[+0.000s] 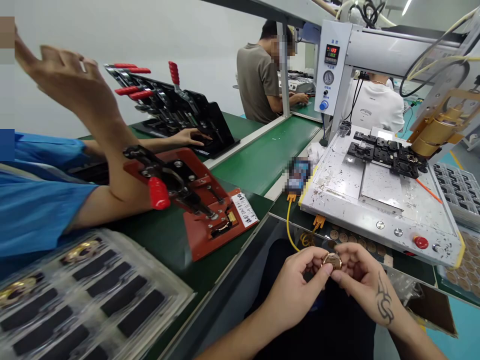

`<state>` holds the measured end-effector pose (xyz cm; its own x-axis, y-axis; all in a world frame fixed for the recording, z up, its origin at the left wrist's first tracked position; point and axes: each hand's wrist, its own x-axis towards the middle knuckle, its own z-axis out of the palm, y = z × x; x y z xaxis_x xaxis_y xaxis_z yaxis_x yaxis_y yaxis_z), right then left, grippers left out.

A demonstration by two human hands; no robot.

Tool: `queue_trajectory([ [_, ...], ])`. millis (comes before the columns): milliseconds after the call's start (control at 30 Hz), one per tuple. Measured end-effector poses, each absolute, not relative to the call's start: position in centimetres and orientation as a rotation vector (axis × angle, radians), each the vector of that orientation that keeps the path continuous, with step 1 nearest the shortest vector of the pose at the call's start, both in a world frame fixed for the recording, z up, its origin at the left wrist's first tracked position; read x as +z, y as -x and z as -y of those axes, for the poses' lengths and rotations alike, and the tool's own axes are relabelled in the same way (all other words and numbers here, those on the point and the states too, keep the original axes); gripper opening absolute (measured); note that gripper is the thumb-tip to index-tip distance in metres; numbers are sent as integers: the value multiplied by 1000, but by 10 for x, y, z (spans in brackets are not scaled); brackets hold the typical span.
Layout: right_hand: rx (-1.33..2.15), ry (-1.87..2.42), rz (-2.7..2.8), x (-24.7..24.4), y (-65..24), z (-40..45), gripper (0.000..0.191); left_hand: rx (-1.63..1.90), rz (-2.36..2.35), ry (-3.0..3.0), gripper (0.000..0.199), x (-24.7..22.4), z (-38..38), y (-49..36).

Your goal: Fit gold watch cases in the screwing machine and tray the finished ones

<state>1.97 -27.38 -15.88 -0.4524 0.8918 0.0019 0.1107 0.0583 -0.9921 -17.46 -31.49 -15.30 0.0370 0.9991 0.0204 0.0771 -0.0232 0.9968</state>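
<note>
Above my lap, my left hand (305, 277) and my right hand (358, 272) hold a small round gold-rimmed piece (332, 261) between them. It resembles a watch case, with a brownish, shiny face turned up. The left thumb lies over its lower edge, and the right fingers are closed about its right side. Just beyond the hands, a yellow cable (288, 225) hangs at the bench edge near several brown round discs (350, 237).
A white heated press (386, 200) with black fixtures (390, 152) stands ahead right. Left are a red toggle-clamp jig (210, 220), a tray of black parts (123, 295) and a blue-sleeved co-worker's raised hand (71, 75); their other hand (189, 136) touches a black clamp fixture (219, 127).
</note>
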Motion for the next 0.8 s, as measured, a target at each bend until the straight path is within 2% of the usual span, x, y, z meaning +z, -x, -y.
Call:
queue_trajectory([
  [67,1244,880,1902,-155,-21,269,42,1165,-1273,-1336,13,-153,315,175],
  [167,851,664,2272,-150,-20,262,47,1180,-1379,-1404,11,-151,316,176],
  [300,566,509,2375,-149,-7,253,57,1192,-1490,-1551,11,-129,325,196],
  [433,596,480,2288,-150,13,242,46,1473,-1760,-1705,11,-75,338,259],
  [533,678,490,2202,-145,32,235,42,1816,-1925,-1947,27,-38,337,315],
  [600,741,496,2162,-139,43,231,39,1754,-1951,-2200,34,-30,327,344],
  [700,781,475,2149,-133,55,226,35,1403,-1916,-2427,51,-36,308,366],
  [800,825,470,2167,-132,67,217,31,1378,-1858,-2471,57,-35,296,370],
])
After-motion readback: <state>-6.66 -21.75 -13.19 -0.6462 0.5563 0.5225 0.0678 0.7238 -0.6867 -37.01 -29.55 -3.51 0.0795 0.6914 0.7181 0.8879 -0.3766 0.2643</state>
